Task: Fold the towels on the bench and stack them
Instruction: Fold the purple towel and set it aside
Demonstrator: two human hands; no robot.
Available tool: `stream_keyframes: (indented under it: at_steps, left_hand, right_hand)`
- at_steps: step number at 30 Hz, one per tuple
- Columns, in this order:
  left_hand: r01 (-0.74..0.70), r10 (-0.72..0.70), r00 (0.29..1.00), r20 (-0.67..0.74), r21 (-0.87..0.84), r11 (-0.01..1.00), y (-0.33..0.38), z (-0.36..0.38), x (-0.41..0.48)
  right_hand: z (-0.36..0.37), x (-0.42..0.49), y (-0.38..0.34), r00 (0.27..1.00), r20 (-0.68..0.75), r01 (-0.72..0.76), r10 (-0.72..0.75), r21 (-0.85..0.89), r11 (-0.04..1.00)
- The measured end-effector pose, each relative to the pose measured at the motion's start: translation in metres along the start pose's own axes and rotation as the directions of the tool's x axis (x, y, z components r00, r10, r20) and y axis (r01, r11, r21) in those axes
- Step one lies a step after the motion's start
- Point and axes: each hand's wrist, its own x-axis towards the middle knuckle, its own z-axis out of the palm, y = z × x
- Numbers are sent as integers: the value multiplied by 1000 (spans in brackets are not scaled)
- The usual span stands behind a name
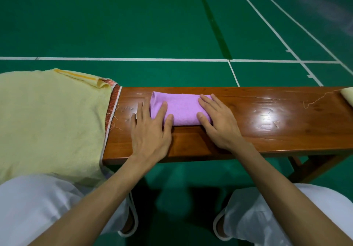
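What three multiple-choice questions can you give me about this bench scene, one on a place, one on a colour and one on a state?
1. Where does the yellow towel lie?
A. on the floor
B. draped over the bench, left of the hands
C. on a wall hook

2. What colour is the small folded towel?
A. purple
B. blue
C. white

3. How are the left hand and right hand held?
A. both in fists
B. one lifted in the air
C. both flat, fingers straight, on the folded towel

Answers: 1 B, it covers the bench's left part. 2 A, purple cloth shows between the hands. 3 C, straight fingers rest on the towel's two ends.
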Motion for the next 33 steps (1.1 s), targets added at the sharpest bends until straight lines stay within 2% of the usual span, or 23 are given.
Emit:
stream_keyframes:
  at_steps: [2,5,7,9,10,12,15,17,20,23,25,27,29,30,33]
  left_hand:
    - [83,-84,996,-3,-134,988,1,-6,3]
    - [190,-231,966,-115,-290,938,-6,-22,14]
    - [232,-275,947,-164,-242,942,-15,-33,23]
    - [297,-314,940,-133,-134,946,-25,-38,31]
    - [314,-324,940,-106,-94,945,-29,-38,35]
    - [320,-322,946,-20,-79,944,-31,-34,40]
    - [314,-303,940,159,-49,948,-17,-31,43]
    - [309,-298,924,240,-8,951,1,-31,47]
    - [396,-337,891,305,-155,905,24,-35,52]
    - [449,-355,883,308,-325,832,27,-30,55]
    - [474,-342,876,340,-480,738,30,-28,55]
    - [550,-312,833,456,-626,553,40,-31,58]
    - [647,-269,763,588,-682,341,53,-31,65]
    - [650,-248,760,601,-700,297,60,-27,69]
    - [524,-232,852,470,-767,371,92,-3,81]
  right_hand:
    - [0,0,3,1000,-27,-10,13,93,996]
    - [-3,-3,6,993,-116,8,10,154,988]
    - [-8,-5,4,963,-252,-37,96,229,973]
    - [-15,-5,-5,876,-379,-175,298,326,929]
    - [-18,-4,-9,832,-396,-259,388,343,903]
    - [-25,1,-17,797,-307,-434,520,308,847]
    - [-31,12,-25,764,-46,-623,644,210,754]
    - [-32,18,-34,749,52,-659,661,167,734]
    - [-32,24,-38,753,94,-657,651,156,738]
    - [-31,24,-29,744,162,-662,648,306,684]
    - [-38,19,-23,741,218,-651,635,466,599]
    - [-50,11,-17,732,263,-622,629,635,458]
    - [-62,0,-7,711,273,-553,648,786,276]
    - [-68,-4,0,692,263,-510,672,838,197]
    - [-82,-16,29,624,221,-437,750,894,100]
